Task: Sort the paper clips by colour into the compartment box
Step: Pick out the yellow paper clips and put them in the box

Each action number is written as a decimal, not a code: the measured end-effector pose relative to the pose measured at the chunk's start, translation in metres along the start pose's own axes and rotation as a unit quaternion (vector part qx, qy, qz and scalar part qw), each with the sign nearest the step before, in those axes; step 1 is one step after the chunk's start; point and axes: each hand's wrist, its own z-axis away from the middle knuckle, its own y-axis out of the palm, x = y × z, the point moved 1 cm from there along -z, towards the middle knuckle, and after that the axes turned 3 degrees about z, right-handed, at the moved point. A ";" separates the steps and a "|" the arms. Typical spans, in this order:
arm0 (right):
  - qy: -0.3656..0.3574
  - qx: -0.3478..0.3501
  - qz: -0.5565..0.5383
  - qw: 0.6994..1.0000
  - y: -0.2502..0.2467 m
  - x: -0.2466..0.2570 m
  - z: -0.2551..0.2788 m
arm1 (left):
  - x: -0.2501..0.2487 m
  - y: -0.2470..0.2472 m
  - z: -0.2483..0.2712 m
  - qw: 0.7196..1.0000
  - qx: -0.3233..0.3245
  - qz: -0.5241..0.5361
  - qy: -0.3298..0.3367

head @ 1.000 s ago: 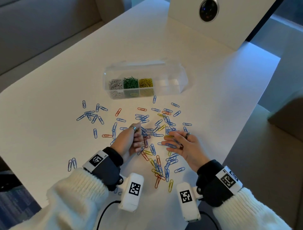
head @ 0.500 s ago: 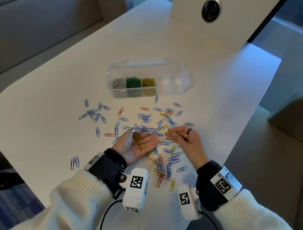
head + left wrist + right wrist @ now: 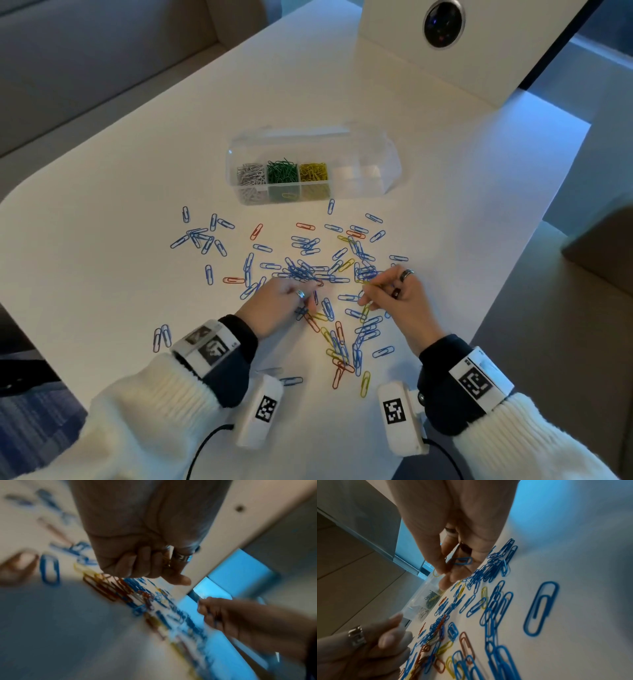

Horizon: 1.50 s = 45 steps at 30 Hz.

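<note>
Blue paper clips [image 3: 308, 270], with a few red clips [image 3: 233, 280] and yellow clips [image 3: 365, 383], lie scattered on the white table [image 3: 102, 274]. The clear compartment box [image 3: 376, 185] stands behind them with white, green and yellow clips in three compartments. My left hand [image 3: 308, 303] is knuckles up at the pile's near left. In the left wrist view its fingers [image 3: 150, 563] curl round yellow clips [image 3: 166, 561]. My right hand [image 3: 368, 291] pinches a yellow clip [image 3: 367, 283] just above the pile. A blue clip [image 3: 462, 561] shows between the right fingers [image 3: 436, 561]; whether it is held I cannot tell.
A white stand with a round lens [image 3: 443, 24] rises at the table's far right. The table's right edge [image 3: 513, 274] drops off close to my right hand. The box's two right compartments hold nothing, and its lid stands open behind.
Half a second ago my left palm lay open, facing up, with yellow clips in it; it has closed and turned knuckles up. My right hand has gone back down to the pile.
</note>
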 end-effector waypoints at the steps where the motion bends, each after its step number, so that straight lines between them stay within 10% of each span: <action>1: 0.006 -0.004 0.000 1.000 0.000 -0.002 0.000 | 0.003 0.001 0.000 0.994 0.015 -0.096 0.041; 6: 0.012 -0.023 0.020 0.999 0.001 -0.007 0.002 | 0.016 0.011 0.002 0.939 0.037 -0.324 0.111; 17: -0.042 -0.015 -0.071 0.996 -0.003 0.001 0.010 | 0.013 0.020 -0.006 0.937 -0.004 -0.337 0.092; 22: 0.001 0.039 -0.259 0.965 -0.008 0.004 0.016 | 0.001 0.007 -0.001 0.998 0.060 0.020 0.025; 26: 0.056 0.107 -0.419 0.900 -0.006 0.004 0.021 | -0.009 0.005 0.006 0.914 0.147 0.367 -0.088; 31: 0.101 0.166 -0.537 0.821 -0.004 0.001 0.027 | -0.010 0.007 0.006 0.868 0.221 0.438 -0.076; 35: 0.168 0.113 -0.424 0.882 -0.005 -0.003 0.034 | -0.006 0.013 0.005 0.943 0.141 0.280 -0.111; 38: 0.179 0.098 -0.122 0.971 -0.007 -0.015 0.041 | -0.002 0.014 0.009 0.994 0.094 0.050 -0.033; 45: 0.031 0.180 0.218 0.959 -0.010 -0.035 0.060 | 0.015 0.017 0.010 0.936 0.096 -0.332 0.072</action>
